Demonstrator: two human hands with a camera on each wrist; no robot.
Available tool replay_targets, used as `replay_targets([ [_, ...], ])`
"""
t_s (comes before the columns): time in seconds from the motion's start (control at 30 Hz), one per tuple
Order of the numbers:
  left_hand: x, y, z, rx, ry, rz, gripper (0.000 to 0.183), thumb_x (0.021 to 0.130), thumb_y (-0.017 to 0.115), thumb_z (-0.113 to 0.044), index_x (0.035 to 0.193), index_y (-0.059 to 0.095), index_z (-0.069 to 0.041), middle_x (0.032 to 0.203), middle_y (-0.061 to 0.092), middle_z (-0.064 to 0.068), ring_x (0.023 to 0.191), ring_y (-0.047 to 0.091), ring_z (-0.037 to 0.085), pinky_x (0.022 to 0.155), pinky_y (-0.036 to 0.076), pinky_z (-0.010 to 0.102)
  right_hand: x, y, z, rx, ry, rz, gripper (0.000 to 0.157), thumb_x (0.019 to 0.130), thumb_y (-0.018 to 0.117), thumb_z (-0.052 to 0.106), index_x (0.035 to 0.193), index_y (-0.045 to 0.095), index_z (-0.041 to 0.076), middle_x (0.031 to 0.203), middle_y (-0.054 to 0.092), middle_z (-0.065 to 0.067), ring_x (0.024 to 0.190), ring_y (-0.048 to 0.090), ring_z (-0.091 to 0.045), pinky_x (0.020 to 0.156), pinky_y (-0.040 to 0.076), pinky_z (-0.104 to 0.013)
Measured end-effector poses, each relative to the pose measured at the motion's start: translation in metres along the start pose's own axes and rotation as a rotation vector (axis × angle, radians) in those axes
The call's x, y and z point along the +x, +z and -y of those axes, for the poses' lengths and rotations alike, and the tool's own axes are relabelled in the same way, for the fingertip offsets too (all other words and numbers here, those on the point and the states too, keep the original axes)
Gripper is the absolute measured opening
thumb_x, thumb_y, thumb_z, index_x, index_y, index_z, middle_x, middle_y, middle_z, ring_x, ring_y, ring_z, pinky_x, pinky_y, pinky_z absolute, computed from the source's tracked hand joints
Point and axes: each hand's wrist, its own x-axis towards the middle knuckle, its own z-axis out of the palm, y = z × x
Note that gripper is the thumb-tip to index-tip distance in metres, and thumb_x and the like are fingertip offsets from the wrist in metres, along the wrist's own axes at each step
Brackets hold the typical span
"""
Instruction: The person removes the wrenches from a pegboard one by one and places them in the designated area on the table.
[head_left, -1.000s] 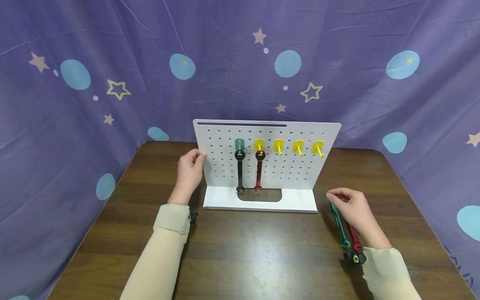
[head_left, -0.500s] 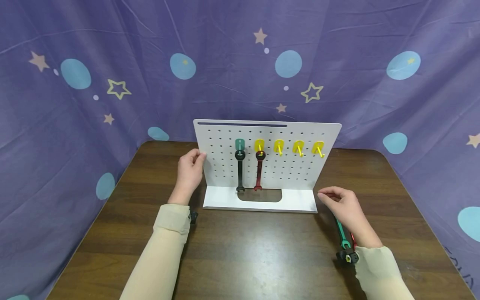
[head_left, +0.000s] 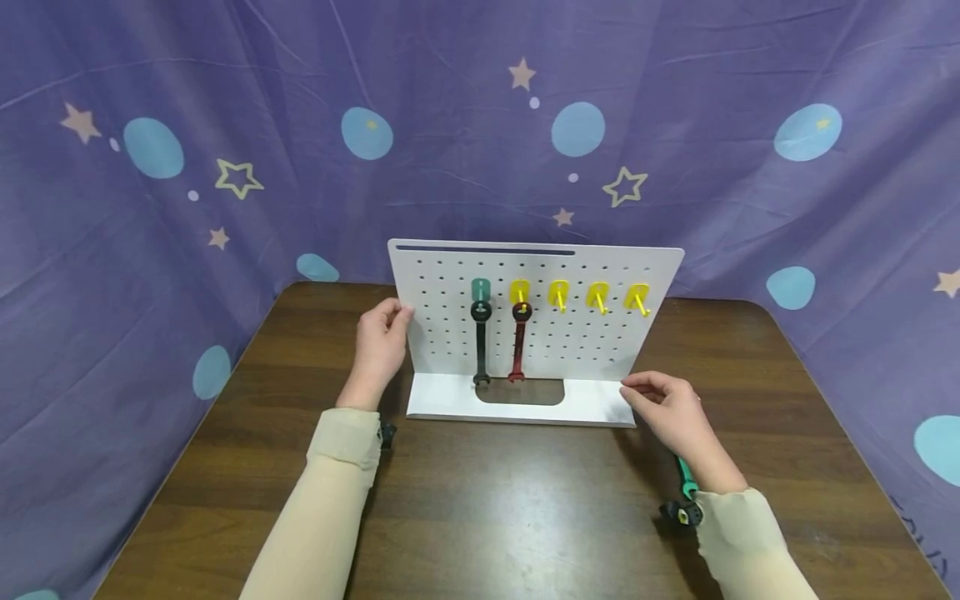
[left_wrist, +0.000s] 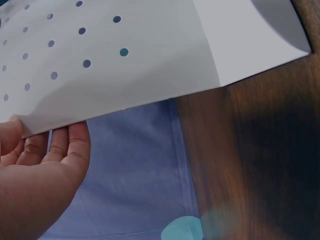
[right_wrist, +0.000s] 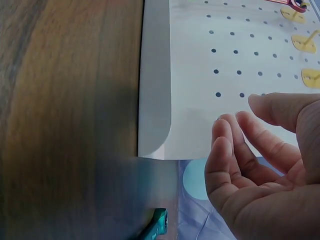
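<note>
A white pegboard (head_left: 577, 333) stands upright on its base. My left hand (head_left: 378, 346) pinches the board's left edge, thumb on the front and fingers behind, as the left wrist view shows. My right hand (head_left: 667, 412) is by the lower right corner of the board, holding nothing; in the right wrist view its fingers are loosely bent, with the thumb apart from them. A black wrench (head_left: 481, 346) hangs from a teal hook (head_left: 481, 288), and a red wrench (head_left: 519, 346) from the yellow hook (head_left: 520, 290) beside it. Under my right forearm lies a green wrench (head_left: 687, 479), partly hidden.
Three more yellow hooks, such as the middle one (head_left: 597, 293), carry nothing on the board's right half. Everything stands on a brown wooden table (head_left: 487, 508). A purple curtain (head_left: 465, 125) with stars and dots hangs behind it.
My right hand has moved left, from above the green wrench to the board's right corner. A second red wrench on the table is now covered by that arm. The left hand stays put.
</note>
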Motion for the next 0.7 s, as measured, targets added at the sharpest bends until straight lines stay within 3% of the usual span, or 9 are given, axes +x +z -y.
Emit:
replay_targets([
  [0.7,-0.001,0.0,0.0,-0.001,-0.004,-0.003,0.02,0.106,0.057,-0.012,0.102,0.069,0.004,0.078,0.059,0.018,0.067,0.046,0.021,0.057,0.037,0.03,0.009,0.027,0.013,0.091,-0.06,0.018,0.021,0.094,0.074,0.008,0.112,0.072,-0.003,0.099,0.073,-0.008,0.091,0.066,-0.022,0.079,0.053,-0.031],
])
